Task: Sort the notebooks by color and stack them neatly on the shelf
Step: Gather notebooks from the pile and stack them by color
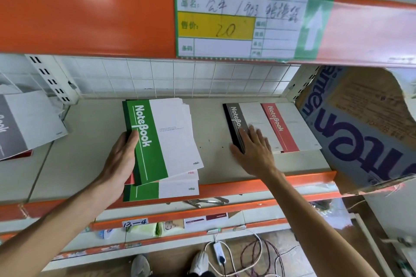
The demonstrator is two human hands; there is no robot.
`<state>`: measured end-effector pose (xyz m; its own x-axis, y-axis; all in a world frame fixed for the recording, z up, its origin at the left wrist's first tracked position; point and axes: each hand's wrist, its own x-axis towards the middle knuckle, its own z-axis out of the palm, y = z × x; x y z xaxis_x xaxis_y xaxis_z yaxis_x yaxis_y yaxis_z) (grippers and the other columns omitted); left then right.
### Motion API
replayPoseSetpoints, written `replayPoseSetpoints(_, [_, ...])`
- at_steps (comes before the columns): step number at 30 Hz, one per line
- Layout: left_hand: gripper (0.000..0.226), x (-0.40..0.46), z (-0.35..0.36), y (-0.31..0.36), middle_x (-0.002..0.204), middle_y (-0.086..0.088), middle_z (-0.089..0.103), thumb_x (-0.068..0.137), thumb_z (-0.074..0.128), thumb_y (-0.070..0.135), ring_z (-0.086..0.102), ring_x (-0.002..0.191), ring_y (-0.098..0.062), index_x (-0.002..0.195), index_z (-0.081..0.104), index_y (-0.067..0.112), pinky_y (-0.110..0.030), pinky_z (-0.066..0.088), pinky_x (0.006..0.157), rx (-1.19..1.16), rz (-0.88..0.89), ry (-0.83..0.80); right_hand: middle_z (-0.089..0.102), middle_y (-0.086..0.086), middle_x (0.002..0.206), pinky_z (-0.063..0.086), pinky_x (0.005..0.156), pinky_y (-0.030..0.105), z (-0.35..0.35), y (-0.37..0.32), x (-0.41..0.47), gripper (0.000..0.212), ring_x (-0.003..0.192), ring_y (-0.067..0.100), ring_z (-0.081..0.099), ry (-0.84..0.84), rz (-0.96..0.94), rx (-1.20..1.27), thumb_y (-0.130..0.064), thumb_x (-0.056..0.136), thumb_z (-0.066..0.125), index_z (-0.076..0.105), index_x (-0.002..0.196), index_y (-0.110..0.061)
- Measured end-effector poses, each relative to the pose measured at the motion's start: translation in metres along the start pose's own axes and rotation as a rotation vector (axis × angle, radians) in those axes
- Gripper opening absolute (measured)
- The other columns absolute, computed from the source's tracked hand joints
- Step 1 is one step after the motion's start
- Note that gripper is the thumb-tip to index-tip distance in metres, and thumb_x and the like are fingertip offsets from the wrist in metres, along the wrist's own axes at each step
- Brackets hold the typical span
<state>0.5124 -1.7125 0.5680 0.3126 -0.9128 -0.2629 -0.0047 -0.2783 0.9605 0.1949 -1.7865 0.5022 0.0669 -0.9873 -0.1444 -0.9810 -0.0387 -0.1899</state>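
A loose stack of notebooks lies mid-shelf with a green notebook (157,139) on top; a red cover edge and another green one peek out below it. My left hand (121,159) grips the stack's left edge, thumb on the green cover. To the right lies a grey notebook stack (238,119), and beside it a red notebook (288,126). My right hand (254,148) rests flat on the grey stack's near end, fingers straight.
A torn cardboard box (364,128) stands at the shelf's right end. More grey notebooks (24,121) lie on the left shelf section. An orange upper shelf rail (90,11) with a price label hangs overhead. Cables and my shoes are on the floor below.
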Motion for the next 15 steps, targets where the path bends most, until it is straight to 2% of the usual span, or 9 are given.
replayPoseSetpoints(4, [0.019, -0.002, -0.001, 0.001, 0.097, 0.025, 0.06, 0.102, 0.038, 0.044, 0.057, 0.09, 0.003, 0.098, 0.056, 0.04, -0.022, 0.042, 0.071, -0.009, -0.004, 0.003, 0.001, 0.006, 0.169, 0.004, 0.124, 0.047, 0.0, -0.004, -0.001, 0.068, 0.155, 0.028, 0.001, 0.003, 0.019, -0.002, -0.055, 0.102, 0.033, 0.014, 0.16, -0.027])
replayPoseSetpoints(8, [0.02, -0.002, -0.004, -0.001, 0.1, 0.02, 0.064, 0.101, 0.039, 0.046, 0.061, 0.095, -0.006, 0.095, 0.057, 0.041, -0.032, 0.047, 0.082, -0.022, -0.013, -0.001, 0.001, 0.007, 0.168, 0.004, 0.124, 0.047, 0.0, -0.008, -0.001, 0.066, 0.155, 0.029, 0.001, -0.007, 0.018, -0.002, -0.051, 0.103, 0.033, 0.013, 0.16, -0.026])
replayPoseSetpoints(12, [0.021, -0.004, -0.005, 0.001, 0.097, 0.021, 0.064, 0.102, 0.038, 0.044, 0.061, 0.091, -0.002, 0.094, 0.057, 0.04, -0.024, 0.045, 0.072, -0.03, -0.018, 0.001, 0.007, 0.011, 0.167, 0.008, 0.122, 0.048, 0.0, -0.01, -0.001, 0.064, 0.153, 0.032, 0.005, 0.025, 0.013, -0.02, -0.046, 0.103, 0.035, 0.017, 0.159, -0.022])
replayPoseSetpoints(15, [0.023, -0.006, -0.007, 0.002, 0.096, 0.021, 0.064, 0.101, 0.038, 0.046, 0.061, 0.093, -0.002, 0.093, 0.058, 0.039, -0.026, 0.046, 0.076, -0.011, -0.017, 0.008, 0.011, 0.012, 0.166, 0.011, 0.121, 0.048, 0.0, -0.013, -0.002, 0.063, 0.152, 0.033, 0.009, 0.048, 0.003, -0.033, -0.044, 0.102, 0.038, 0.02, 0.158, -0.02])
